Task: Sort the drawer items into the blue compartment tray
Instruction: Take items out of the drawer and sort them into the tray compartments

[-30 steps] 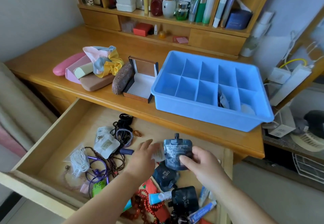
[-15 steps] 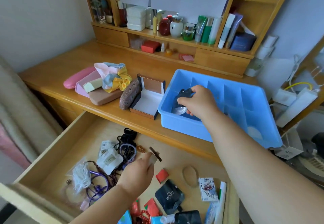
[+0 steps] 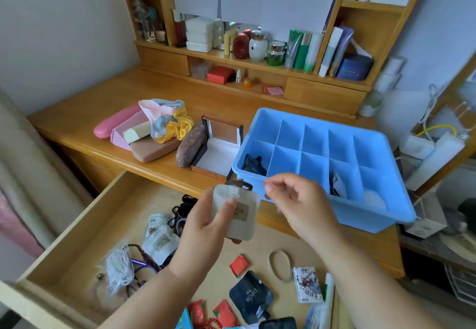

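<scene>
Both your forearms are bare as far as the bottom edge of the view, with no sleeve or cuff on either. Your left hand (image 3: 206, 222) and right hand (image 3: 298, 202) carry no glove, ring, watch or bracelet. Your fingernails are short and plain, without any polish on them.

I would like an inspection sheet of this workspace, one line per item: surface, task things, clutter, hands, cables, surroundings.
Surface: wooden desk with its drawer pulled open.
Task things: blue tray on the desk; dark pouch in its near-left compartment; white pouch in hand.
Clutter: dark sachet, rubber band and red packets in the drawer; open box beside the tray.
Hands: left hand holds the white pouch; right hand is empty, fingers curled.
Cables: yellow cable at right.
Surroundings: shelf with bottles.
</scene>
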Available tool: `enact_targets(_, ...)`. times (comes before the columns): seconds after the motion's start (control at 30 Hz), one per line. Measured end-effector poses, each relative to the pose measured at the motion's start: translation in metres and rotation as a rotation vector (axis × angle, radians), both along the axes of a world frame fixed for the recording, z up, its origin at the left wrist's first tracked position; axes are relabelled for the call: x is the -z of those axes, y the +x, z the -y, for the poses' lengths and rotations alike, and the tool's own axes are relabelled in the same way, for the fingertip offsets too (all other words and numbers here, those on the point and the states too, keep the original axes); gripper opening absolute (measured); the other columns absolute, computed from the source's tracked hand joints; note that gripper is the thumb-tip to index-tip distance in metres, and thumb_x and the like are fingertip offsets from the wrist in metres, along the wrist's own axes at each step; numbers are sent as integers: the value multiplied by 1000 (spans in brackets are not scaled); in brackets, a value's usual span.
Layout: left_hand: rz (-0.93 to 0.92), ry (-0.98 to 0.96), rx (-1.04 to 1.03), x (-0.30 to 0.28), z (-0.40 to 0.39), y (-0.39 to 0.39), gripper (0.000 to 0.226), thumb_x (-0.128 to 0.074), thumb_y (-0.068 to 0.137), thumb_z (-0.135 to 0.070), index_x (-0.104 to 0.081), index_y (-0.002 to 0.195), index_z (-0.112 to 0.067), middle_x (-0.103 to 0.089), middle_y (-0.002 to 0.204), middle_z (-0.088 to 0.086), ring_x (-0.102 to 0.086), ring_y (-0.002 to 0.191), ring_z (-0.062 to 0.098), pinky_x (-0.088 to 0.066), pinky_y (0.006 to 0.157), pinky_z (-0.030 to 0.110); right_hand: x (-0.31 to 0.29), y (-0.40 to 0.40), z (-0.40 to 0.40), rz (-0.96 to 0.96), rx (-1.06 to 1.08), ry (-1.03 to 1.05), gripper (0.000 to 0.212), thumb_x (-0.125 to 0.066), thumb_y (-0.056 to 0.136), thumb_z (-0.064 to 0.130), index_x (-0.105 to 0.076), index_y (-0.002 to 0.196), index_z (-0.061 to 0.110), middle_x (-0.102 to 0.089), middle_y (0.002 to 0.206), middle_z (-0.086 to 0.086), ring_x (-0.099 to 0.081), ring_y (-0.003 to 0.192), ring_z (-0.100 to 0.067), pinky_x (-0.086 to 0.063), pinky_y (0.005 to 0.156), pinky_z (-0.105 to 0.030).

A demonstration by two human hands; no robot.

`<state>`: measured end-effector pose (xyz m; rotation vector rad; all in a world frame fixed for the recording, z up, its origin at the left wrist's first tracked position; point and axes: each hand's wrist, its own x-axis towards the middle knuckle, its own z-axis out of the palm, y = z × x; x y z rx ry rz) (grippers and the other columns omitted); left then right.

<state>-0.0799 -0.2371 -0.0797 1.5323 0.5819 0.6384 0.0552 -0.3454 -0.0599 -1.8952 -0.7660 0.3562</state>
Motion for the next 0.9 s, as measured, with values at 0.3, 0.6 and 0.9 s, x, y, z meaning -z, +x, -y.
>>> enact_targets(0.3, -31, 177, 67, -21, -13, 50, 25, -38, 101, -26, -61, 96, -21, -60, 76, -15, -55, 69, 6, -45, 63, 20, 1, 11, 7, -330, 107, 150, 10, -63, 89, 24, -71, 85, 21, -67, 64, 2, -57, 51, -9, -45, 50, -25)
enact_targets(0.6, -450, 1084, 213, -45, -57, 117, 33, -50, 94, -15, -60, 125, -15, -48, 136, 2, -38, 126, 21, -31, 100, 26, -40, 67, -2, 126, 222, -126, 18, -60, 89, 25, -62, 79, 10, -64, 72, -11, -63, 70, -34, -52, 65, -42)
enact_targets(0.9, -126, 274, 479, -56, -31, 118, 16, -52, 96, -20, -66, 89, -23, -62, 75, -11, -55, 68, 5, -45, 62, 22, -35, 50, 15, 28, -28, -100, 11, -61, 90, 24, -64, 87, 14, -68, 82, -15, -62, 69, -26, -53, 60, -39)
